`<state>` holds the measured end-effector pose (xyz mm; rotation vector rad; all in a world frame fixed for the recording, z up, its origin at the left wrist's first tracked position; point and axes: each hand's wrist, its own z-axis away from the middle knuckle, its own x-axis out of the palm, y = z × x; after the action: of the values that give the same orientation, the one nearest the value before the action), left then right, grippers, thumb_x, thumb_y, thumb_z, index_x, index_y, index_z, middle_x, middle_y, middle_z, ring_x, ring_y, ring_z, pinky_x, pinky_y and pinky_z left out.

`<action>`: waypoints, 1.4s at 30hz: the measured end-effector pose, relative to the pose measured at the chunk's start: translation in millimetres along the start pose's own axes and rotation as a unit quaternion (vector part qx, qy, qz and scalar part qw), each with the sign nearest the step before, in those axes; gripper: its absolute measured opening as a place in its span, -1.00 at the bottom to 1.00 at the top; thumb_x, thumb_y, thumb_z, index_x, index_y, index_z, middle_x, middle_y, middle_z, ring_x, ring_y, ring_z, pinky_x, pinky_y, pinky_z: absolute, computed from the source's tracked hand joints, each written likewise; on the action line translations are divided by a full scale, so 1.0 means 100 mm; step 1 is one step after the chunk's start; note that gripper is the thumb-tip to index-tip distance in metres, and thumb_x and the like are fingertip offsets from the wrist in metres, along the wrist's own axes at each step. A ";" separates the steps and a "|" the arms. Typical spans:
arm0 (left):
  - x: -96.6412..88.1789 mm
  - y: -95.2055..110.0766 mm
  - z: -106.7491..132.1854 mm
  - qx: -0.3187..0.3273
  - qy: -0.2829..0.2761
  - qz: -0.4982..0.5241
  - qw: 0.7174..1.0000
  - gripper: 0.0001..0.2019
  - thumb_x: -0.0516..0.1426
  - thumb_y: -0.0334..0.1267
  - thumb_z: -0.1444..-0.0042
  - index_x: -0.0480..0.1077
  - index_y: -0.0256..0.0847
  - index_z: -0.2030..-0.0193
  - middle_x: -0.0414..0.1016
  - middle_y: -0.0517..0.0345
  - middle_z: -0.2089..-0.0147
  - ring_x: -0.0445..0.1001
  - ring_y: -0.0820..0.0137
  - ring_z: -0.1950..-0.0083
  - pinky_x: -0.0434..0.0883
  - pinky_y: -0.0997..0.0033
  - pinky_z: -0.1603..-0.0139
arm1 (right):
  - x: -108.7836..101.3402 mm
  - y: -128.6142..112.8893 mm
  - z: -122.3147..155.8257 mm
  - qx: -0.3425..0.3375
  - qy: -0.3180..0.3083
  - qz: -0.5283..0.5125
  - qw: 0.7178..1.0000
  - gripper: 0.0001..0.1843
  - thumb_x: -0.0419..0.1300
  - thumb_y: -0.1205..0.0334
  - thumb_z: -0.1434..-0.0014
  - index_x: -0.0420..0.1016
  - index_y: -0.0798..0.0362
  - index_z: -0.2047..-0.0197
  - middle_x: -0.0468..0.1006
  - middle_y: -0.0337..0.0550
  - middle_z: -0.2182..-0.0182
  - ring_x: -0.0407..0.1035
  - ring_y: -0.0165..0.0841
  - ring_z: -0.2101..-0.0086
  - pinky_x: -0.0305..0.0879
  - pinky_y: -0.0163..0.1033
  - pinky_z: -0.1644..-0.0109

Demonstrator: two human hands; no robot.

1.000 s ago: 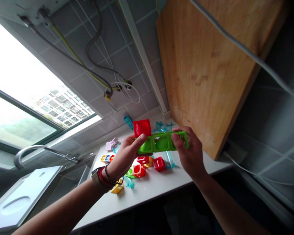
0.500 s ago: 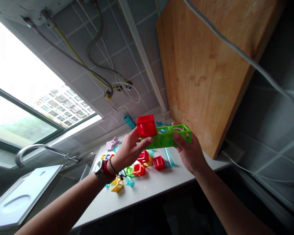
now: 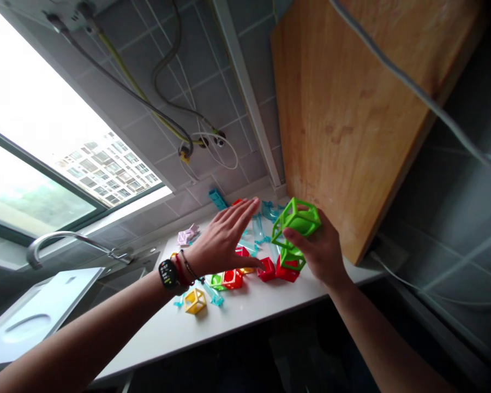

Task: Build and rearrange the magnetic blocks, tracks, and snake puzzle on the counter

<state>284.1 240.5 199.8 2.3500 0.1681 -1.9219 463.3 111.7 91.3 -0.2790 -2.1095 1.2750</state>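
My right hand (image 3: 323,251) is closed around a joined piece of green open-frame toy blocks (image 3: 297,221), tilted with one end pointing down. A red block (image 3: 287,271) shows at its lower end; I cannot tell whether it touches the counter. My left hand (image 3: 225,240) is open, fingers stretched and thumb apart, above the loose pieces and holding nothing. Under its thumb sits another red block (image 3: 265,269). Closer to the counter's front lie a red block (image 3: 232,279) beside a green one (image 3: 216,281), and a yellow block (image 3: 195,301). My left forearm and hand hide some pieces.
Several clear blue pieces (image 3: 258,229) lie on the white counter (image 3: 245,308), with a lilac piece (image 3: 187,234) and a teal piece (image 3: 217,200) near the wall. A large wooden board (image 3: 339,131) leans at the right. A faucet (image 3: 73,236) stands at the left.
My left hand has let go of the block piece and opened. My right hand has turned the piece, so its red end has swung from upper left to the bottom.
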 end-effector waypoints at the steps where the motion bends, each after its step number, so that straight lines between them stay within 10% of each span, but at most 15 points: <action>1: 0.10 0.04 0.01 -0.012 -0.022 0.035 0.999 0.27 0.32 0.32 0.06 -0.29 -0.15 -0.58 0.08 -0.37 -0.51 0.17 -0.15 -0.48 0.21 -0.13 -0.42 | 0.04 0.05 0.04 -0.004 -0.008 0.004 1.000 -0.41 0.49 0.04 -0.02 0.41 -0.05 -0.05 0.59 -0.19 0.18 0.56 -0.26 0.22 0.55 -0.14 0.11; 6: 0.81 0.39 0.20 -0.168 0.070 0.027 0.983 0.33 0.40 0.18 0.08 -0.38 -0.19 -0.58 -0.15 -0.42 -0.57 -0.17 -0.27 -0.56 0.03 -0.39 -0.44 | 0.26 0.57 0.21 -0.124 0.135 0.145 0.972 -0.44 0.46 -0.01 -0.04 0.35 -0.01 0.00 0.51 -0.09 0.11 0.50 -0.19 0.09 0.47 -0.03 -0.06; 13: 1.31 0.79 0.54 -0.259 0.150 0.075 0.951 -0.22 0.09 -0.23 -0.37 -0.27 -0.08 -0.57 -0.15 -0.15 -0.60 -0.32 0.03 -0.61 0.03 -0.26 -0.50 | 0.34 0.89 0.26 -0.122 0.130 0.178 0.968 -0.47 0.46 0.06 -0.07 0.36 -0.01 -0.02 0.49 -0.11 0.10 0.47 -0.22 0.12 0.43 -0.06 -0.06; 20: 1.33 0.61 0.65 -0.183 0.090 0.155 0.967 -0.09 0.33 -0.04 -0.15 -0.04 -0.09 -0.52 0.12 -0.15 -0.51 -0.16 -0.05 -0.59 0.13 -0.25 -0.48 | 0.20 0.76 0.00 0.028 0.087 -0.049 0.995 -0.41 0.45 0.04 -0.08 0.35 -0.08 -0.11 0.57 -0.21 0.12 0.51 -0.31 0.18 0.47 -0.20 0.08; 27: 1.31 0.55 0.70 -0.152 0.131 0.181 0.963 -0.40 0.32 -0.32 -0.16 0.29 -0.06 -0.33 0.46 -0.06 -0.26 0.38 0.11 -0.34 0.38 -0.03 -0.34 | 0.21 0.64 -0.06 0.137 0.071 -0.182 0.971 -0.49 0.39 -0.09 -0.11 0.47 -0.08 -0.06 0.57 -0.24 0.17 0.48 -0.36 0.29 0.45 -0.23 0.22; 39: 0.76 0.48 0.32 -0.050 0.093 0.208 0.972 -0.41 0.19 -0.49 -0.07 0.34 -0.07 -0.27 0.45 -0.03 -0.09 0.51 0.26 -0.03 0.52 0.27 -0.03 | -0.07 0.05 -0.09 0.076 0.027 -0.038 0.996 -0.29 0.01 -0.14 -0.26 0.23 -0.06 -0.40 0.60 -0.09 0.13 0.54 -0.20 0.21 0.46 -0.13 0.22; 42: 0.80 0.43 0.22 0.000 0.049 0.165 0.985 -0.59 0.18 -0.38 -0.17 0.41 -0.14 -0.18 0.47 -0.06 -0.05 0.53 0.24 0.04 0.53 0.25 0.03 | -0.05 -0.37 0.08 0.058 -0.107 -0.001 0.993 -0.16 0.13 -0.12 -0.21 0.01 -0.13 -0.49 0.62 -0.12 0.16 0.52 -0.23 0.30 0.43 -0.15 0.28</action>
<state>284.7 196.3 117.8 2.2977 -0.2020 -1.6522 467.2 85.0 117.8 -0.0934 -2.2003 1.4759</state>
